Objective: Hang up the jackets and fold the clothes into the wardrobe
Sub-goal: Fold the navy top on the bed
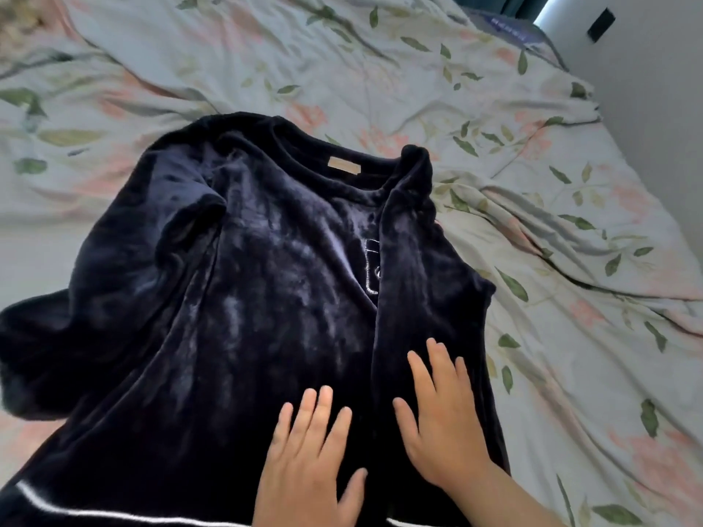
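While the dark plush top (247, 283) lies mid-bed on the floral sheet (570, 241), neck towards 12 o'clock, the left hand (308, 450) and right hand (441, 420) press flat near its 6 o'clock hem, each grip fully open and splayed, holding nothing. Its 3 o'clock side is folded inward; the sleeve (95, 298) at 9 o'clock lies spread. Judged risk: the slippery pile may let the fold slide open should the palms lift unevenly.

The bed (593, 237), covered by a rumpled pale sheet (342, 51) printed with green leaves and pink flowers, carries a dark navy velvety top (247, 298) spread flat, neck toward the far side, its right-hand side folded inward over the body, a white stripe near its nearer edge.
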A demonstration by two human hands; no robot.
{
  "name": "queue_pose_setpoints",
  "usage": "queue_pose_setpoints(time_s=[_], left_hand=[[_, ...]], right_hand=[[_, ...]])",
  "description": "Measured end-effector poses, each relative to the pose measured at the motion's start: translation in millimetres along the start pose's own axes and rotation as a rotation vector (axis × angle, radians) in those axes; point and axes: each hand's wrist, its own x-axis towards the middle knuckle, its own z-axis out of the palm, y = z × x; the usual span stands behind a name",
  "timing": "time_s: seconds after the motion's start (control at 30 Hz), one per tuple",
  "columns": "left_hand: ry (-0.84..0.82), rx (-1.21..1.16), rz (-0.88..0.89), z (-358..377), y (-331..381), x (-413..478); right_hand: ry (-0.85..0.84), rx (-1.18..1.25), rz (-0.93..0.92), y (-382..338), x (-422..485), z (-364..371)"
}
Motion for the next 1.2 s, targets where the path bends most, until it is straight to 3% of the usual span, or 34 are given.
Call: queue_pose_setpoints(time_s=[0.07,0.17,0.3,0.47,0.53,0.6,0.67,0.7,0.8,0.9,1.0,1.07,1.13,1.2], left_hand=[[0.110,0.025,-0.228,-17.4,-36.2,5.2],[0.101,0.125,-0.466,-39.5,-95.9,8.8],[0.036,0.032,-0.430,-28.8,-128.5,-2.9],[-0.048,0.029,-0.351,-23.5,-125.0,-2.0],[0.101,-0.048,-0.308,-48.7,-136.9,15.4],[0.453,-0.078,-0.255,-74.4,-154.8,38.1],[0.618,-0.089,-0.385,-98.0,-178.0,53.8],[0.599,-0.080,-0.511,-108.0,-189.7,63.7],[0.237,-0.284,-0.800,-131.4,-226.7,100.4],[0.142,-0.777,-0.921,-150.6,-261.8,142.6],[0.055,-1.022,-1.067,-156.9,-281.8,171.8],[-0.152,-1.382,-1.086,-158.4,-279.4,180.1],[-0.307,-1.446,-1.054,-160.3,-279.5,180.8],[-0.162,-1.344,-1.026,-169.7,-297.7,186.9]], right_hand=[[0.086,0.057,-0.146,-27.9,19.7,4.0],[0.122,0.098,-0.313,-85.2,69.5,12.0],[0.099,0.094,-0.400,-169.5,148.9,23.7],[0.036,0.021,-0.252,-207.2,198.0,52.2],[0.055,0.015,-0.233,-208.7,198.9,60.2],[0.060,0.019,-0.238,-210.4,201.5,63.5],[0.046,0.013,-0.240,-212.1,203.3,65.1],[0.034,0.006,-0.241,-212.2,202.4,65.2],[0.012,-0.009,-0.233,-212.2,199.2,66.0],[0.012,-0.032,-0.229,-213.9,201.6,62.0],[0.044,-0.007,-0.254,-211.1,201.9,65.2],[0.105,0.055,-0.291,-207.7,204.4,68.8],[0.165,0.092,-0.309,-206.0,206.6,70.5],[0.197,0.092,-0.290,-208.0,209.3,71.0]])
